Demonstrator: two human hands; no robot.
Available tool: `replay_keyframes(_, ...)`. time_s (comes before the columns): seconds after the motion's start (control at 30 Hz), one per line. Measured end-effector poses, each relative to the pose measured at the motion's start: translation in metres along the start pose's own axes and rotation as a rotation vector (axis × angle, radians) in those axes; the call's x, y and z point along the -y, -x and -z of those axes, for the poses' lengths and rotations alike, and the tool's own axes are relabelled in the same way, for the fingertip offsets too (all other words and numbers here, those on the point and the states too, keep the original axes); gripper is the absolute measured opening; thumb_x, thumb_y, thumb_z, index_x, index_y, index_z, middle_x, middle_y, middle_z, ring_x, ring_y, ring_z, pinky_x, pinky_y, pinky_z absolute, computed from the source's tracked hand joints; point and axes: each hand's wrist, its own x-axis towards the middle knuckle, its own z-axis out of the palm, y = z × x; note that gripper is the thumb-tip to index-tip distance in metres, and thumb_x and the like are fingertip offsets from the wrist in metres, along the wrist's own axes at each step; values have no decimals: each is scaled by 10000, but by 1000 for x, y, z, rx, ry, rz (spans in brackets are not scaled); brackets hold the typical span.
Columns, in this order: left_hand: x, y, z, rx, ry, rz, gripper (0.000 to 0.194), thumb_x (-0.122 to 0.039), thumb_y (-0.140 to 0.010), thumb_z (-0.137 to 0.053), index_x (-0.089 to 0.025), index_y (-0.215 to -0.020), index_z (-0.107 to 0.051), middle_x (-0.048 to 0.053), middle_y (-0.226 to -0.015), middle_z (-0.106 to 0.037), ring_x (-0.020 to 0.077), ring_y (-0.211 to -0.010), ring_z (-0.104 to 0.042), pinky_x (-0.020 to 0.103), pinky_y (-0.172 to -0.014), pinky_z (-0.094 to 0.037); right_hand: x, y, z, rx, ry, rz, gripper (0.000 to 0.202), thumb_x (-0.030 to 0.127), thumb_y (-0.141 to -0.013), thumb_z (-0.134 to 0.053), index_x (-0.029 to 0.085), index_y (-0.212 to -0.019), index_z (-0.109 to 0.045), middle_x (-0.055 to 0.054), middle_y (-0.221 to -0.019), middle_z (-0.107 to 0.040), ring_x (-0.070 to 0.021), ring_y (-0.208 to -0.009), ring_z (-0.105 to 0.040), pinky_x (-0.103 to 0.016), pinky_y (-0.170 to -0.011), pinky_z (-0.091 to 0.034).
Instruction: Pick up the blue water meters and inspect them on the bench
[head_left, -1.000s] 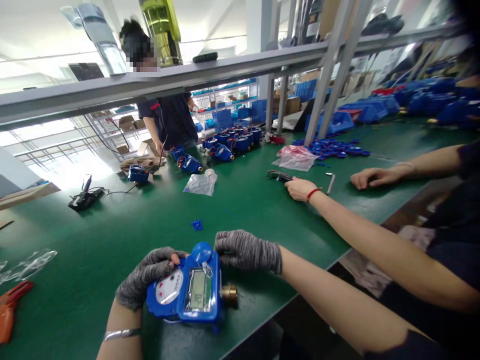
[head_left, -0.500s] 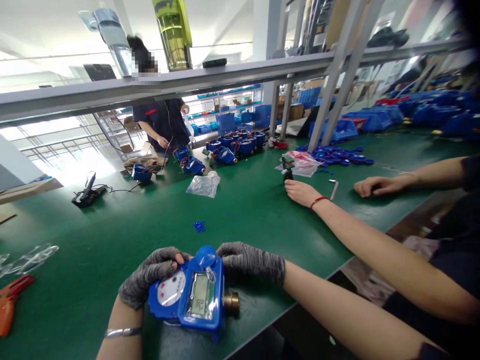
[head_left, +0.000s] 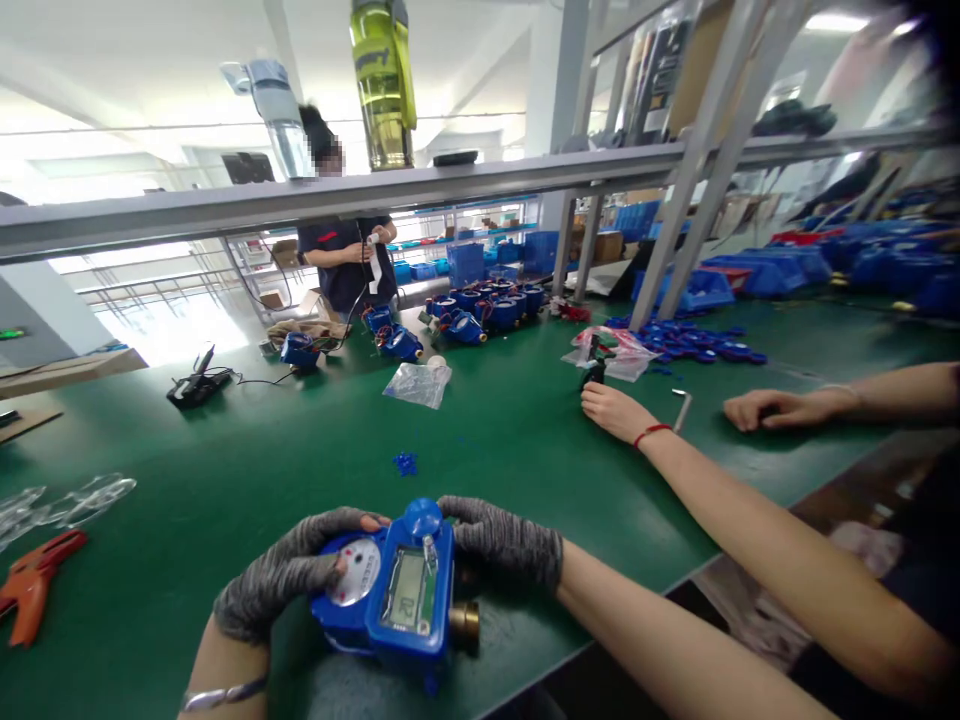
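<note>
A blue water meter [head_left: 397, 595] with a round dial, a small display and a brass fitting rests on the green table [head_left: 225, 480] near the front edge. My left hand [head_left: 281, 575], in a grey knit glove, grips its left side over the dial. My right hand [head_left: 499, 540], also gloved, holds its far right side beside the round blue cap.
A co-worker's bare hands [head_left: 619, 410] rest to my right, one by a small black tool [head_left: 592, 370]. Orange pliers [head_left: 34, 590] lie far left. Plastic bags [head_left: 420, 385], blue meters [head_left: 487, 305], blue caps [head_left: 705, 345] and a standing person [head_left: 345, 255] lie beyond.
The view has tilted up slightly. My hands keep their grip on the meter, which has turned a little. The co-worker's near hand has stood the black tool upright.
</note>
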Motion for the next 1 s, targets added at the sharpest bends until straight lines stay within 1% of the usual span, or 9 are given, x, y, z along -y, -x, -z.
replay_keyframes(0.07, -1, 11, -6, 38, -178, -96, 606, -223, -751, -675, -292, -1316, -465, 67, -1436, -261, 318, -1329, -252, 431, -1095, -268, 3, 2, -8, 5, -36, 21, 451, 271, -787, -637, 135, -1184, -472, -112, -1014, -557, -139, -773, -572, -232, -644, -463)
replay_keyframes(0.17, 8, 24, -24, -106, -419, -164, 812, -184, -645, -762, -378, -1344, -399, 42, -1408, -234, 287, -1313, -291, 389, -1102, -276, 11, 5, -22, -61, 50, 13, 426, 299, -782, -643, 96, -1136, -519, -135, -1010, -573, -174, -818, -576, -284, -706, -463)
replay_keyframes(0.3, 32, 45, -54, -416, -490, -234, 841, -234, -592, -799, -360, -1331, -417, 66, -1387, -226, 308, -1283, -331, 387, -1056, -353, 8, 6, -15, -170, 132, 33, 498, 442, -749, -669, 104, -1094, -546, -138, -1021, -580, -215, -891, -575, -325, -762, -466)
replay_keyframes(0.4, 43, 67, -67, -670, -464, -272, 752, -264, -632, -776, -329, -1306, -448, 66, -1392, -214, 289, -1252, -373, 362, -1010, -407, -2, -2, 11, -268, 37, 34, 638, 541, -727, -665, 142, -1182, -463, -86, -838, -592, -167, -708, -564, -283, -621, -459)
replay_keyframes(0.47, 47, 84, -65, -893, -549, -225, 698, -308, -664, -755, -295, -1293, -455, 68, -1378, -262, 256, -1242, -384, 337, -1014, -401, -7, -9, 25, -399, 6, 31, 671, 549, -724, -666, 147, -1206, -429, -73, -787, -589, -149, -635, -548, -269, -576, -449)
replay_keyframes(0.57, 53, 111, -40, -1309, -788, -47, 685, -423, -697, -714, -238, -1295, -436, 66, -1330, -362, 205, -1211, -407, 305, -1037, -366, -10, -15, 33, -505, -10, 13, 681, 531, -704, -693, 162, -1215, -436, -71, -771, -588, -167, -655, -575, -263, -564, -456)
replay_keyframes(0.73, 56, 143, 41, -1876, -1098, 278, 743, -590, -678, -641, -205, -1291, -476, 90, -1292, -379, 217, -1132, -445, 294, -1004, -370, -8, -14, 27, -508, 16, -51, 795, 541, -578, -770, 167, -1210, -467, -93, -833, -603, -216, -726, -607, -292, -589, -491)
replay_keyframes(0.87, 48, 158, 102, -2007, -1030, 435, 804, -647, -704, -567, -152, -1325, -445, 167, -1345, -268, 326, -1205, -359, 399, -1032, -308, -5, -11, 23, -469, 40, -12, 732, 523, -641, -738, 149, -1209, -467, -109, -867, -609, -193, -730, -608, -269, -606, -493)
replay_keyframes(1.0, 41, 166, 125, -1975, -991, 550, 826, -666, -700, -549, -171, -1350, -424, 187, -1375, -230, 354, -1185, -379, 423, -991, -335, -5, -14, 27, -433, 24, -32, 786, 529, -629, -751, 139, -1226, -421, -102, -838, -602, -182, -719, -592, -267, -605, -479)
